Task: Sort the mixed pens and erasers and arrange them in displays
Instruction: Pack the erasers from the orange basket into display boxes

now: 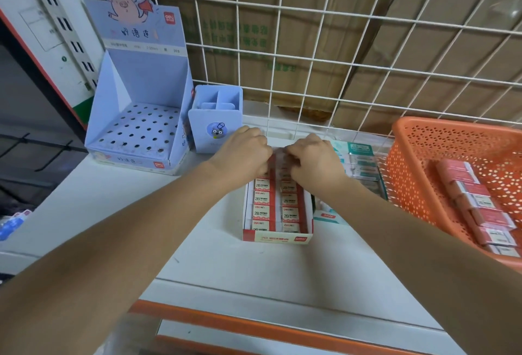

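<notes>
- Behind the white surface (113, 213) stands a wire grid (310, 44), with brown cartons (353, 78) at its back.
- At the left we see a blue pen display (135, 128) whose holes carry no pens. Just beside it is a blue pen holder (216, 120), also without pens.
- Our left hand (248, 151) reaches to the far end of the red eraser box (278, 238), with the fingers curled downward.
- This box lies in the middle of the surface, and two rows of 2B erasers (264, 199) fill it up to the front wall.
- Our right hand (313, 159) is close to the left one, almost touching, and curled in the same way. Whether the hands pinch an eraser or the box edge, we cannot tell.
- Further right are a teal eraser box (361, 162) and an orange basket (409, 142) with red erasers (477, 207) inside.
- We judge that the step in hand is settling the far row of the red box. The next move probably calls for a reach to the basket to take erasers there.
</notes>
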